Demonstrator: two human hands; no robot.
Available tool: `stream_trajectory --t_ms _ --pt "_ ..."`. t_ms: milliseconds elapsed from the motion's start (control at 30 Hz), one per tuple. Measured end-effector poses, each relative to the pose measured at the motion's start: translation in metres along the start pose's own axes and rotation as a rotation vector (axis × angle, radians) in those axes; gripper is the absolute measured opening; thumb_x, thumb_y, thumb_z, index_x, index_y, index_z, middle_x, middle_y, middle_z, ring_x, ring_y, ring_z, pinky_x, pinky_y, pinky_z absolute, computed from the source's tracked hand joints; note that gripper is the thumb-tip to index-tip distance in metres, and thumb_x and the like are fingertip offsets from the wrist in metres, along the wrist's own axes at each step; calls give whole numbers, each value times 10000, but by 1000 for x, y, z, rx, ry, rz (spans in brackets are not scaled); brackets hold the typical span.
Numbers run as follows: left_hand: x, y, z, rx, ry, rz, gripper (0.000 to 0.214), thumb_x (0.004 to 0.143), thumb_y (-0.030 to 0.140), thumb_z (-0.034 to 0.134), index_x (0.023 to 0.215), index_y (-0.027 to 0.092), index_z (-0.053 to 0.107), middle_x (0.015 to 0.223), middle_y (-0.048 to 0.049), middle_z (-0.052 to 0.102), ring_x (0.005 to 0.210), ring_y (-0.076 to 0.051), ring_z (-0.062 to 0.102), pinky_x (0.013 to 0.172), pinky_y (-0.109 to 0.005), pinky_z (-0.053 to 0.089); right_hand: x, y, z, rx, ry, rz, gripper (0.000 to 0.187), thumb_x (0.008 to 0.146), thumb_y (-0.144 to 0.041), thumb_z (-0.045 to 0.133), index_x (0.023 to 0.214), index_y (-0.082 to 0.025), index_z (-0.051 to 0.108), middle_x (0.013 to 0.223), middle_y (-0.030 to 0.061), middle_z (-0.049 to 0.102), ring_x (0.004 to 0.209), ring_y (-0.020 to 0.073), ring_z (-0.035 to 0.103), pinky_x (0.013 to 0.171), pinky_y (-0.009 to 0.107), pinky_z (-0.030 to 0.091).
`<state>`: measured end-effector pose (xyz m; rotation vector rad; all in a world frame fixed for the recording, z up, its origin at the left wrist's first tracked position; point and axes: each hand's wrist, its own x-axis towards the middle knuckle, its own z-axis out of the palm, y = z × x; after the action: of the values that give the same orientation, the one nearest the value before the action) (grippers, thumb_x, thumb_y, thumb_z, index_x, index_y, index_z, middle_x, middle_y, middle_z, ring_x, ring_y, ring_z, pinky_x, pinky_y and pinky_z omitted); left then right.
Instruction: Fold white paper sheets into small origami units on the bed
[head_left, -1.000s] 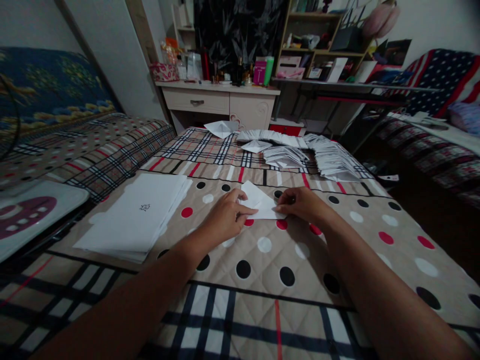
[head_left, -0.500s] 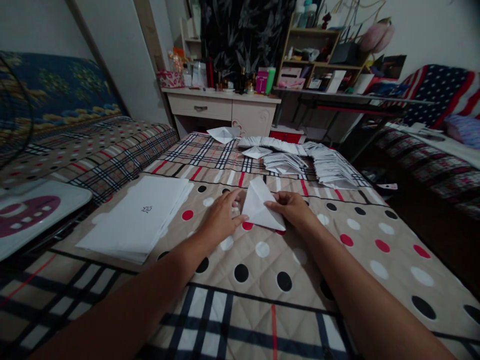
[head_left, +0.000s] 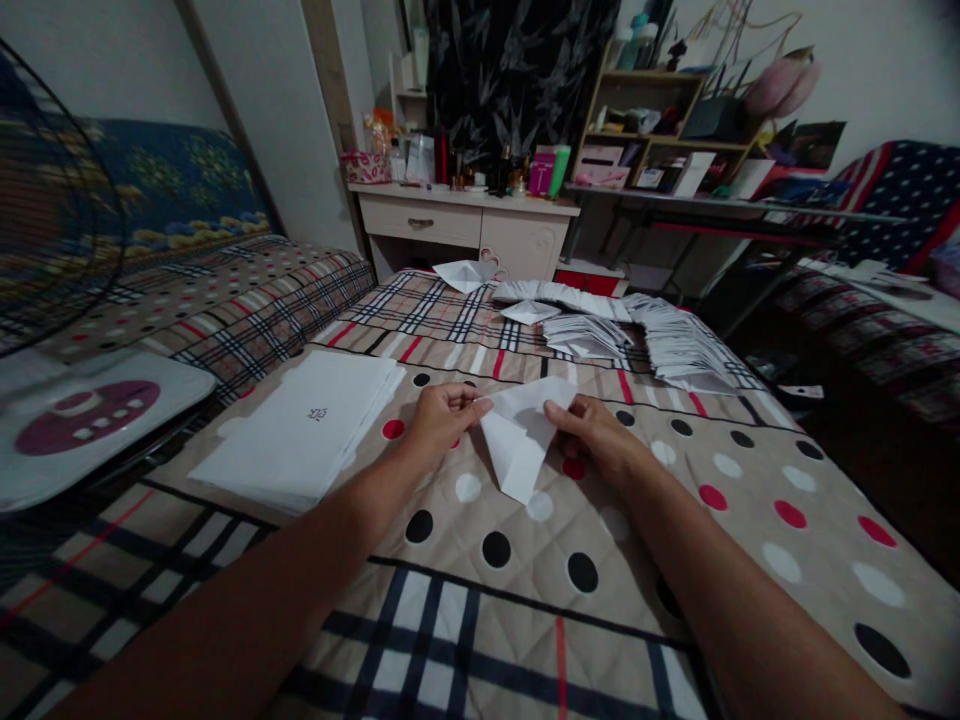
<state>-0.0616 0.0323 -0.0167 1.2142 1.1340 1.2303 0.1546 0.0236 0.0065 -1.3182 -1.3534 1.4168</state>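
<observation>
Between my two hands is a folded sheet of white paper (head_left: 517, 435), one narrow flap pointing down toward me. My left hand (head_left: 442, 420) pinches its left corner between thumb and fingers. On the right edge, my right hand (head_left: 589, 430) grips the paper with the thumb on top. To the left of my hands lies a stack of white paper sheets (head_left: 307, 425), with a small dark printed mark on the top one. Beyond my hands rest bundles of folded white papers (head_left: 679, 340) and a single folded paper (head_left: 529, 312).
A bed with a dotted and checked cover (head_left: 480, 600) spreads beneath everything. Another folded paper (head_left: 465, 274) lies at its far edge. A fan (head_left: 60, 200) and a white-and-purple panel (head_left: 90, 415) stand at left; a cluttered dresser (head_left: 420, 215) is behind.
The folded paper has been turned, so its narrow flap now points toward me. My left hand has closed on its left corner. The whole view has shifted slightly.
</observation>
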Motion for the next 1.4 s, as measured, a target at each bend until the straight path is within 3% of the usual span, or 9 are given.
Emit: stream_trajectory --t_ms 133,233,367,500,667,933,1033,1233,1400 --pt "3 1 -4 85 -109 -28 277 618 350 826 744 126 723 626 -9 664 533 -85 539 518 -211 399 2 2 -10 87 29 -21 491 640 -632 773 790 -175 676 612 15 609 469 96 452 395 219 329" --pt "4 3 -6 52 -84 -61 289 603 358 838 734 129 722 609 -8 656 522 -79 534 520 -209 403 0 1 -13 28 -22 5 387 572 -471 861 713 -168 666 588 3 608 454 91 461 404 221 341" --pt "3 5 -5 31 -45 -91 312 578 374 853 691 129 695 606 -15 653 514 -87 541 500 -211 402 -5 -10 -14 -96 -160 65 355 569 -425 856 623 -156 632 560 -5 597 465 93 491 434 217 363" --pt "-1 7 -1 111 -87 -46 266 625 352 820 674 127 687 541 6 603 474 -80 494 461 -200 344 -5 -16 -12 -225 -271 36 364 649 -480 802 749 -150 683 652 7 643 532 99 525 474 206 372" --pt "-4 8 3 229 -70 64 187 752 286 698 649 132 671 552 17 591 496 -90 490 488 -214 351 -3 -7 -2 -380 -330 7 324 748 -456 707 649 -157 634 547 -25 536 458 71 395 427 207 250" --pt "-16 11 18 463 -85 244 145 785 235 675 684 140 718 664 -27 703 618 -130 596 587 -236 409 -7 -6 23 -379 -336 -91 334 741 -453 702 614 -163 596 545 -36 487 489 76 378 462 222 259" --pt "-18 11 20 433 -88 214 169 792 271 677 694 140 718 667 -21 697 629 -131 598 579 -229 407 -8 -2 30 -270 -291 -13 341 715 -473 709 629 -157 615 542 -23 523 461 79 398 449 227 261" --pt "-11 5 11 168 -193 1 508 911 540 495 724 122 714 573 -21 617 505 -105 518 493 -227 372 -9 2 29 -161 -190 68 367 649 -495 773 627 -149 653 530 -7 570 431 89 438 423 228 271" --pt "-7 7 1 83 -316 -138 288 671 307 812 881 120 748 725 -33 705 620 -118 612 583 -222 455 -8 4 27 -141 -145 44 391 645 -503 787 596 -155 615 519 -16 545 433 80 419 416 220 253"
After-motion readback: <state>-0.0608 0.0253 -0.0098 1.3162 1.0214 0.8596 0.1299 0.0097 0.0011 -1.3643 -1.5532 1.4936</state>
